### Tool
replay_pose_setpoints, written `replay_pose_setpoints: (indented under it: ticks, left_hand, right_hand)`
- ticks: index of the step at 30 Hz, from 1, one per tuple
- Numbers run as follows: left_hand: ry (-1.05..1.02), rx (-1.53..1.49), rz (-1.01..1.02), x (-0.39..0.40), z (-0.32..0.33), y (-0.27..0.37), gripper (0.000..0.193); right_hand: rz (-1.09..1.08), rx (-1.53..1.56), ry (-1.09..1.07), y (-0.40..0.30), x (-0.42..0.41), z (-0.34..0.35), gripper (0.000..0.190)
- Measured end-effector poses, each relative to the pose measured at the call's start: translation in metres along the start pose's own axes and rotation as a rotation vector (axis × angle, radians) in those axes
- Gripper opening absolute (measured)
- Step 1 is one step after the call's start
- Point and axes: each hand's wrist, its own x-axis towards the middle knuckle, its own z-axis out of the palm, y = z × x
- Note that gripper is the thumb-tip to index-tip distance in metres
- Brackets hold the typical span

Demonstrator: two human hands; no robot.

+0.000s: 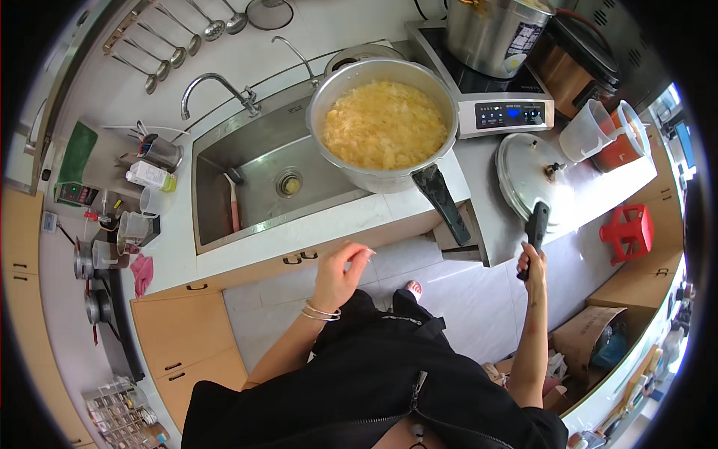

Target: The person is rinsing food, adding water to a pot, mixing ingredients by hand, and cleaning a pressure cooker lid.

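Observation:
My right hand (533, 264) is closed around the black handle of a pressure cooker lid (533, 179). The metal lid lies over the steel counter to the right. A large aluminium pressure cooker pot (381, 179) stands at the right end of the sink, partly over the basin. Its black handle (443, 205) points toward me. Pale yellow, lumpy food in liquid (387, 126) nearly fills it. In front of the counter my left hand (342, 272) hangs in the air, fingers curled in, with nothing visible in it. It touches neither pot nor counter.
An induction cooker (505, 115) bears a tall steel pot (493, 39). Plastic measuring jugs (586, 132) stand beside the lid. The sink (258, 168) has a curved faucet (216, 84). A red stool (628, 230) stands on the floor to the right.

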Motion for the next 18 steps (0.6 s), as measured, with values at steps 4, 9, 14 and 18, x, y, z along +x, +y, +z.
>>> replay_pose_setpoints:
  ticks: [4,9,14,18]
  left_hand:
    - [0.044,-0.124,0.010,0.019,-0.008,0.008,0.012]
    - [0.042,-0.192,0.283,0.049,-0.024,0.069,0.014]
    - [0.021,-0.270,0.759,0.103,-0.032,0.159,0.029]
    - [0.095,0.026,0.696,0.121,-0.051,0.188,0.039]
  right_hand:
    - [-0.133,-0.012,0.086,-0.026,-0.072,-0.016,0.021]
    - [-0.245,-0.203,0.056,-0.090,-0.127,0.027,0.020]
    - [-0.406,-0.179,-0.233,-0.126,-0.164,0.090,0.036]
    - [-0.432,-0.265,-0.317,-0.121,-0.180,0.153,0.036]
